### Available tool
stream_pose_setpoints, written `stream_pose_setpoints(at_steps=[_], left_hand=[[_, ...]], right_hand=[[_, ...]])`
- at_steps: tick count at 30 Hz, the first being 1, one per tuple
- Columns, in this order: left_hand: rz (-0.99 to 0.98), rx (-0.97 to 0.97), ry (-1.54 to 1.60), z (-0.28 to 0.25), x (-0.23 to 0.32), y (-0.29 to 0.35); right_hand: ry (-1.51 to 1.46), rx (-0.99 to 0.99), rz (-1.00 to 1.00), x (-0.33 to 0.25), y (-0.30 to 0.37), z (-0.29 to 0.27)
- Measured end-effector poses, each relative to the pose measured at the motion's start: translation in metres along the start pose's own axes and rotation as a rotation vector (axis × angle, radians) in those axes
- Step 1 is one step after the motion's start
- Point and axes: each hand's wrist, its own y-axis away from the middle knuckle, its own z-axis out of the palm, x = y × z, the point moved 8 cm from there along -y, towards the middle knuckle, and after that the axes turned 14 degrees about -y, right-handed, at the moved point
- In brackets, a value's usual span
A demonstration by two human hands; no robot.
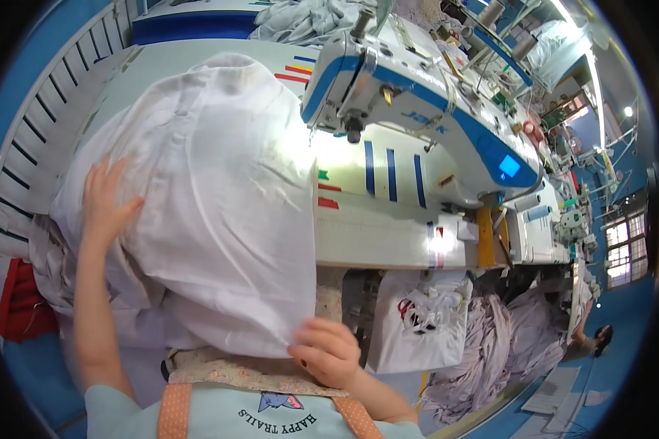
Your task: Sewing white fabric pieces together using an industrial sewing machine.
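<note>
A large white garment [231,183] is spread over the sewing table and hangs over its front edge towards my lap. My left hand [110,205] lies on its left part with fingers spread and holds nothing. Down at the garment's lower right corner, my right hand [328,353] has its fingers curled closed on the cloth edge. The white and blue sewing machine [417,102] stands to the right, its lit needle area beside the garment's right edge. The garment does not appear to lie under the needle.
Coloured tape strips [392,175] mark the white tabletop [373,234]. A white bag [417,322] with scraps and red-handled scissors hangs below the front edge, beside heaped pale cloth [483,344]. White slatted rails [33,132] bound the left. Another person [593,340] sits far right.
</note>
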Motion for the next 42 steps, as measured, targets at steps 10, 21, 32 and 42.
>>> stream_pose_setpoints(at_steps=[10,21,32,42], left_hand=[[-0.128,-0.227,0.239,0.056,-0.024,-0.020],[-0.116,-0.141,0.154,0.096,-0.018,-0.080],[-0.076,-0.075,0.203,0.132,-0.007,-0.147],[-0.015,-0.188,0.148,0.066,0.034,-0.074]], right_hand=[[-0.307,-0.188,0.449,0.098,0.051,0.055],[-0.243,-0.166,0.459,0.126,0.015,0.049],[-0.020,-0.165,0.191,0.101,-0.046,0.029],[0.053,-0.306,0.232,0.124,-0.089,0.030]])
